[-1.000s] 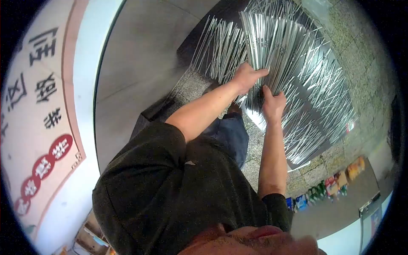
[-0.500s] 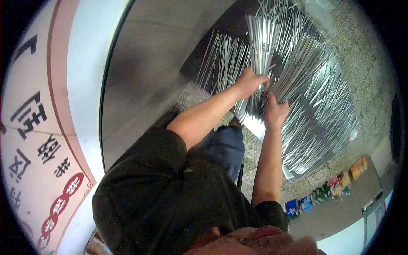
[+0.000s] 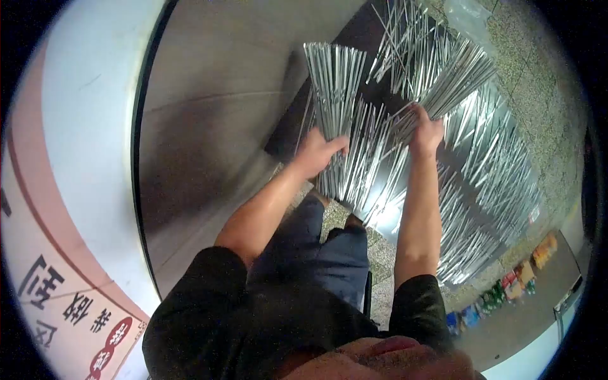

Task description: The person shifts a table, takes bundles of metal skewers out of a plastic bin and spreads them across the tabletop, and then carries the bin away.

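My left hand [image 3: 316,152] closes round one bundle [image 3: 334,82] of shiny rods, thumb across it — tops fanned towards the far side. My right hand [image 3: 427,132] grips a second bundle [image 3: 459,79], leaning far right. Both are over the dark worktop [image 3: 288,132] — loose rods [image 3: 500,171] lie between them and on the right.

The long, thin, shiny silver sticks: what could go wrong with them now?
The left hand holds a bundle of thin silver sticks that fans out above its grip, so some might slip out. The right hand has another silver bundle close to loose silver sticks, so they could get mixed up.
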Available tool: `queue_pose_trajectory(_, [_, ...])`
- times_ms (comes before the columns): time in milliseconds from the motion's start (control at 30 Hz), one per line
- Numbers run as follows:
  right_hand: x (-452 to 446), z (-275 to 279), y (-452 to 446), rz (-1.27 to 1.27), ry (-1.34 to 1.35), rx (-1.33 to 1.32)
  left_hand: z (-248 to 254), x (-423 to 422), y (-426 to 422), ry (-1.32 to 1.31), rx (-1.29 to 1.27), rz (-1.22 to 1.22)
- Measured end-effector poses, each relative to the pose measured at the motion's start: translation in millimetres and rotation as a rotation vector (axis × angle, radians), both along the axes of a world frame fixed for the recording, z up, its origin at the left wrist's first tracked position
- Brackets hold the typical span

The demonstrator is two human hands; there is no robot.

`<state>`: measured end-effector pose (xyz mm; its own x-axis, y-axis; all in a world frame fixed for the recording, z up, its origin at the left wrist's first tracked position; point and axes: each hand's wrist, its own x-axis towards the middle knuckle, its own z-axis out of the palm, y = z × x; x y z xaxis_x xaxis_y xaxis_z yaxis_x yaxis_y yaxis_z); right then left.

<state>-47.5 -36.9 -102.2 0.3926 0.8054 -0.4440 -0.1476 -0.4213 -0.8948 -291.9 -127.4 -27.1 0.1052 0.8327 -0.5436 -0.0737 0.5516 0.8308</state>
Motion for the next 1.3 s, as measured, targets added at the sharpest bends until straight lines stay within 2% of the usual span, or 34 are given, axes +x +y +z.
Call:
queue_pose_trajectory(33, [-3.3,-12.9,9.9,0.024,-0.02,0.027,0.2,-7.3,-5.7,0.038,-0.009,-0.013])
queue_pose_trajectory(67, [-14.3,-0.8,24.1,0.006,-0.007,-0.09,-0.9,-13.8,-11.5,0.073,-0.011,-0.038])
queue_pose_trajectory(133, [-21.3,-43.9,49.7,-0.005,-0.105,-0.071,4.9,-22.7,-23.6,0.056,-0.08,-0.002])
queue_pose_trajectory(200, [-34.4,-46.2,71.5,0.014,-0.266,-0.065,8.3,-31.9,-29.1,0.045,-0.108,-0.002])
queue_pose_trajectory(267, [-38.2,-77.7,92.8,-0.007,-0.325,-0.097,9.1,-42.0,-34.8,0.044,-0.117,-0.03])
queue_pose_trajectory(400, [-43.3,-114.8,118.1,-0.065,-0.349,-0.107,8.5,-48.5,-29.0,0.096,-0.141,-0.025])
queue_pose_trajectory(467, [-46.4,-114.6,125.1,-0.076,-0.376,-0.122,-5.1,-51.1,-24.9,0.128,-0.133,-0.074])
queue_pose_trajectory(567, [-55.4,-104.8,127.0,-0.086,-0.219,-0.039,-8.1,-46.0,-13.7,0.075,-0.128,-0.05])
queue_pose_trajectory(600, [-56.4,-94.2,128.1,-0.066,-0.239,-0.129,-12.3,-46.4,-10.8,0.083,-0.123,-0.071])
queue_pose_trajectory(700, [-57.1,-111.3,129.3,-0.085,-0.338,-0.16,-21.3,-49.0,-5.8,0.09,-0.141,-0.121])
queue_pose_trajectory(733, [-61.6,-98.6,127.3,-0.087,-0.359,-0.174,-23.3,-48.6,-5.5,0.07,-0.146,-0.123])
queue_pose_trajectory(833, [-62.5,-107.0,128.4,-0.097,-0.522,-0.121,-28.7,-42.6,-4.9,0.016,-0.172,-0.129])
queue_pose_trajectory(867, [-67.0,-88.5,129.0,-0.077,-0.564,-0.171,-30.3,-38.6,-4.1,-0.003,-0.184,-0.131])
queue_pose_trajectory(933, [-55.6,-140.0,137.8,-0.109,-0.554,-0.119,-30.1,-30.5,-2.6,-0.067,-0.209,-0.122])
queue_pose_trajectory(1000, [-59.2,-135.7,129.9,-0.164,-0.425,-0.024,-32.9,-24.0,-1.7,-0.113,-0.26,-0.18])
queue_pose_trajectory(1100, [-52.8,-124.0,134.8,-0.059,-0.612,-0.281,-41.5,-14.7,-4.5,-0.121,-0.241,-0.203])
queue_pose_trajectory(1133, [-56.1,-126.6,132.5,-0.164,-0.46,-0.181,-41.7,-12.4,-3.8,-0.097,-0.252,-0.228])
queue_pose_trajectory(1233, [-55.3,-131.4,130.4,-0.231,-0.414,-0.152,-43.4,-6.6,-4.7,-0.136,-0.258,-0.238])
queue_pose_trajectory(1300, [-51.4,-134.3,129.9,-0.217,-0.432,-0.131,-40.0,-6.0,-4.6,-0.264,-0.289,-0.162])
